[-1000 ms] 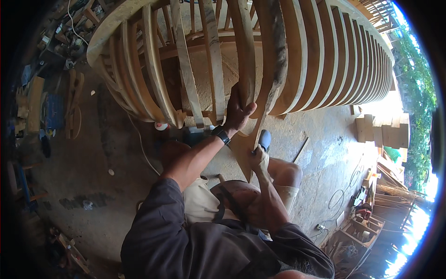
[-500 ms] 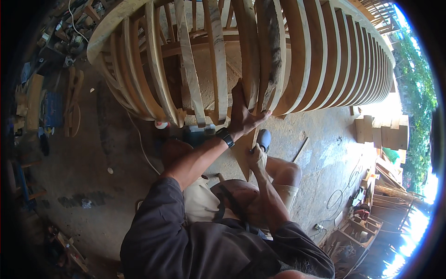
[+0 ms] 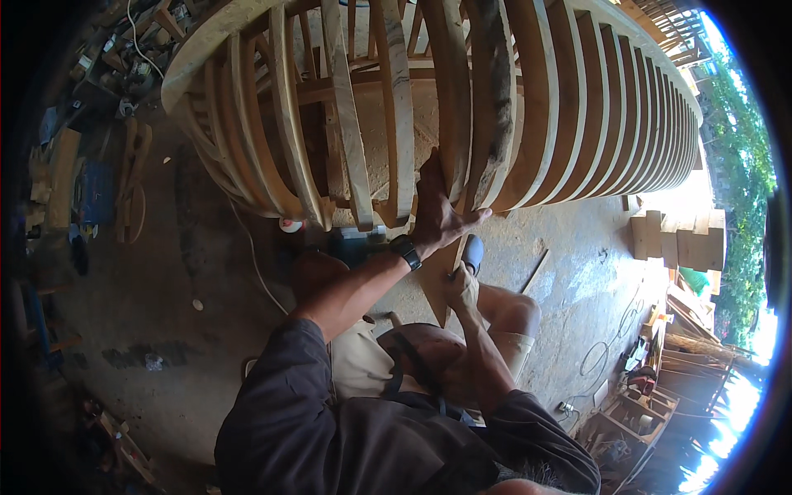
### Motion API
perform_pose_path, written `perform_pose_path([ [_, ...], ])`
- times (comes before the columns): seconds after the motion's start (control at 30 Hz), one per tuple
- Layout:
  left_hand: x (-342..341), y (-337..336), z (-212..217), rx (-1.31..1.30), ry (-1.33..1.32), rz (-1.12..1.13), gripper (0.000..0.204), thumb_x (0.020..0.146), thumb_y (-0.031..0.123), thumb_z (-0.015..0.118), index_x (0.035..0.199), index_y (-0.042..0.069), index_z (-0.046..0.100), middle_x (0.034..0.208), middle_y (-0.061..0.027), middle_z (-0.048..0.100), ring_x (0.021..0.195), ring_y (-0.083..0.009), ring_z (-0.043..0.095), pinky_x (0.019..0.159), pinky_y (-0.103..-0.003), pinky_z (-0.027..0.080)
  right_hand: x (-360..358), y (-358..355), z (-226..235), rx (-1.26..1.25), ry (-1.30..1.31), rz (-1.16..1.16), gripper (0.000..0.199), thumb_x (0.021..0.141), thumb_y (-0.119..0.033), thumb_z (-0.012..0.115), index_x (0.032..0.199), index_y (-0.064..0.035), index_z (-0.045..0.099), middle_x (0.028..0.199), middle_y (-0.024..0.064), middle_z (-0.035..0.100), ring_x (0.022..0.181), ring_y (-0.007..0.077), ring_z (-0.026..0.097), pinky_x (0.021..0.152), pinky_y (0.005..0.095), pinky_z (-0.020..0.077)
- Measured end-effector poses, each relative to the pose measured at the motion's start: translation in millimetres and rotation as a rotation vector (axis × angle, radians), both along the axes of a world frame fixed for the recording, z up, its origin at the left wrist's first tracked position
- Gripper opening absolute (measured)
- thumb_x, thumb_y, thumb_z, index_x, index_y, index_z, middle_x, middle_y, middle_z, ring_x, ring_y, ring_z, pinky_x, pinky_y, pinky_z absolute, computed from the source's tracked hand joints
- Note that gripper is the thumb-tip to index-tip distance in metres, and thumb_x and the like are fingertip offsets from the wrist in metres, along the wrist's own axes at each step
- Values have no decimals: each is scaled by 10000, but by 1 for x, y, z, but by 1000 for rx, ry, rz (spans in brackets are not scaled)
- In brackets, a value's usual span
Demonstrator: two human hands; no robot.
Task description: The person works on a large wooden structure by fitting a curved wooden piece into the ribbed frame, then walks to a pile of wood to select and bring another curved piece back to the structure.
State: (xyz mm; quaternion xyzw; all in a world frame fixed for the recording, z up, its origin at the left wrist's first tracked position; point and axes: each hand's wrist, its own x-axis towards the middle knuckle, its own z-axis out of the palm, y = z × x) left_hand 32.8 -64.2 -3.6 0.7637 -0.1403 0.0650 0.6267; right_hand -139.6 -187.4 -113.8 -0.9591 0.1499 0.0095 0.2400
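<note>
A large curved frame of closely spaced wooden slats (image 3: 540,124) spans the top of the view. My left hand (image 3: 439,221), with a dark watch at its wrist, grips the lower part of a wooden slat (image 3: 452,107), its thumb stretched to the right. Just right of it stands a slat with a dark, rough edge (image 3: 497,140). Below, my right hand (image 3: 462,290) is closed at the edge of a pointed wooden piece (image 3: 436,289) between my knees. A small dark thing shows by its fingers; its kind is unclear.
A thin stick (image 3: 535,271) and a loose cable (image 3: 602,351) lie on the concrete floor to the right. Stacked wooden blocks (image 3: 681,239) stand farther right. Wooden offcuts (image 3: 132,181) and clutter line the left side. A white-and-red round thing (image 3: 290,224) sits under the frame.
The whole view has shifted slightly, so the frame appears a little lower and farther right. Both hands keep their places on the wood.
</note>
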Motion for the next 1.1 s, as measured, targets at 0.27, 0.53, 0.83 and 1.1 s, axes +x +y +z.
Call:
perform_pose_path([
  [0.27,-8,-1,0,-114,-44,-43,1227,608,361,866,1460,-18,69,1354,-222,267,1302,-368,304,1091,-500,279,-1,-9,15,-55,-103,-19,211,807,-213,640,897,-65,519,693,214,621,657,418,627,594,509,481],
  [0.53,-4,-6,-15,-42,-153,14,1252,599,332,876,1467,-10,40,1422,-275,206,1326,-443,242,1087,-544,244,-8,-15,11,-61,-63,-12,218,807,-211,636,879,-53,505,683,222,616,644,419,625,566,504,477],
  [0.83,-3,-9,-23,-34,-176,48,1267,586,380,884,1465,-27,68,1420,-290,224,1329,-447,261,1107,-530,252,-14,-11,0,-14,57,-44,230,812,-214,612,929,-54,496,741,232,635,703,419,637,622,524,486],
  [1.1,-4,-7,-7,17,-168,-13,1316,575,456,890,1460,-40,52,1432,-294,217,1349,-441,245,1125,-518,240,-21,-15,3,6,-43,-46,254,801,-208,622,942,-34,501,732,231,618,655,440,607,591,538,469],
])
